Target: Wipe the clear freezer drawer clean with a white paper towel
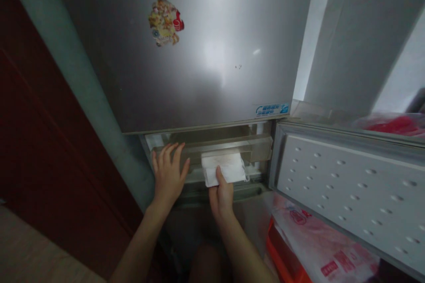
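A folded white cloth point(229, 166) is in my right hand point(222, 196), with the thumb on top of it and the fingers beneath. It is held up in front of a clear plastic freezer drawer point(260, 148) in the lower part of a silver refrigerator point(206, 53). My left hand point(168, 172) is open, fingers spread, at the left end of the drawer front. The fingertips lie over the drawer's upper edge; whether they press on it I cannot tell. The cloth covers part of the drawer front.
The lower freezer door point(348, 185) stands open to the right, its dimpled inner panel showing. Below it are a white plastic bag with red print point(325, 247) and an orange container point(283, 252). A dark red wooden panel point(49, 141) is at the left.
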Demonstrator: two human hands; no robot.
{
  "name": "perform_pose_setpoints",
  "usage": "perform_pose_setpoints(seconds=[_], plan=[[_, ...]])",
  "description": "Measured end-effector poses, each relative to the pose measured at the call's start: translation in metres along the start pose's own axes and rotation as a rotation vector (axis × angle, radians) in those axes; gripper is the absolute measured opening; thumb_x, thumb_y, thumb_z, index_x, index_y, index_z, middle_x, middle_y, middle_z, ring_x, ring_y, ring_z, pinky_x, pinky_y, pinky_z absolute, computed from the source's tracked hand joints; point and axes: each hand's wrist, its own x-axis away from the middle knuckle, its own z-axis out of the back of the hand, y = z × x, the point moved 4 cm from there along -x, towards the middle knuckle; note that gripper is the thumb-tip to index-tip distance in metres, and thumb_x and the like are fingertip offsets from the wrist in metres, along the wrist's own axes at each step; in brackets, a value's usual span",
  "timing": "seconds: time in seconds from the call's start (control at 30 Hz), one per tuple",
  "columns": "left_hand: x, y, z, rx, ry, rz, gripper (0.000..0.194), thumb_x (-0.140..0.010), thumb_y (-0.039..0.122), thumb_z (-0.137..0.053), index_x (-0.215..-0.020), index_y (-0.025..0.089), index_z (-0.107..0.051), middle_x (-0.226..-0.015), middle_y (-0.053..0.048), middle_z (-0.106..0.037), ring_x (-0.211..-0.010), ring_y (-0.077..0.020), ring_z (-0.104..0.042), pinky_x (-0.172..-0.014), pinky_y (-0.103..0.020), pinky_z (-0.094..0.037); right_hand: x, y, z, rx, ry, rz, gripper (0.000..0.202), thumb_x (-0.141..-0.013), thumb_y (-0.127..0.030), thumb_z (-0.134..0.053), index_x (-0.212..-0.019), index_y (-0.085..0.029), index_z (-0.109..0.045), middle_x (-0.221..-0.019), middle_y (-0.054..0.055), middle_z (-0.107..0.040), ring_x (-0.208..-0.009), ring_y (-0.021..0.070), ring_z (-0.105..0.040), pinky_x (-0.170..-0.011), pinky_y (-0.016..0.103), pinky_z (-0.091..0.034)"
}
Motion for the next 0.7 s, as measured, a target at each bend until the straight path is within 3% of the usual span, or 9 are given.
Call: perform_pose_setpoints(seconds=[0.13, 0.27, 0.43, 0.7], plan=[[0.0, 0.0, -0.001, -0.006, 0.012, 0.0, 0.043, -0.097, 0.034, -0.044, -0.135, 0.015, -0.05, -0.134, -0.015, -0.053, -0.13, -0.0305, -0.042, -0.116, -0.056, -0.015, -0.001, -0.004, -0.01, -0.045, -0.002, 0.004, 0.07, -0.064, -0.024, -0.081, -0.129, -0.019, -0.054, -0.13, 0.005, -0.064, -0.112, 0.0185, -0.065, -0.112, 0.041, -0.04], [0.0, -0.001, -0.002, -0.01, 0.016, -0.001, 0.042, -0.098, 0.034, -0.043, -0.135, 0.015, -0.051, -0.133, -0.015, -0.053, -0.129, -0.0311, -0.043, -0.116, -0.056, -0.015, -0.009, -0.013, -0.005, -0.061, -0.059, -0.103, 0.056, -0.064, -0.02, -0.079, -0.117, -0.019, -0.062, -0.116, 0.004, -0.071, -0.108, 0.0193, -0.067, -0.111, 0.042, -0.041], [0.0, -0.001, -0.002, -0.023, 0.013, -0.001, 0.042, -0.097, 0.034, -0.043, -0.135, 0.015, -0.05, -0.133, -0.016, -0.053, -0.129, -0.0319, -0.044, -0.115, -0.058, -0.017, -0.024, -0.031, 0.005, -0.089, -0.104, -0.182, 0.035, -0.074, -0.02, -0.071, -0.108, -0.019, -0.066, -0.106, 0.005, -0.075, -0.107, 0.0201, -0.068, -0.111, 0.046, -0.039], [-0.001, 0.0, -0.002, -0.023, 0.024, -0.012, 0.042, -0.098, 0.034, -0.043, -0.135, 0.015, -0.05, -0.132, -0.016, -0.053, -0.128, -0.0319, -0.044, -0.115, -0.058, -0.018, -0.031, -0.044, -0.008, -0.146, -0.107, -0.231, 0.025, -0.091, -0.016, -0.049, -0.108, -0.016, -0.067, -0.101, 0.005, -0.076, -0.103, 0.0168, -0.069, -0.113, 0.045, -0.038]])
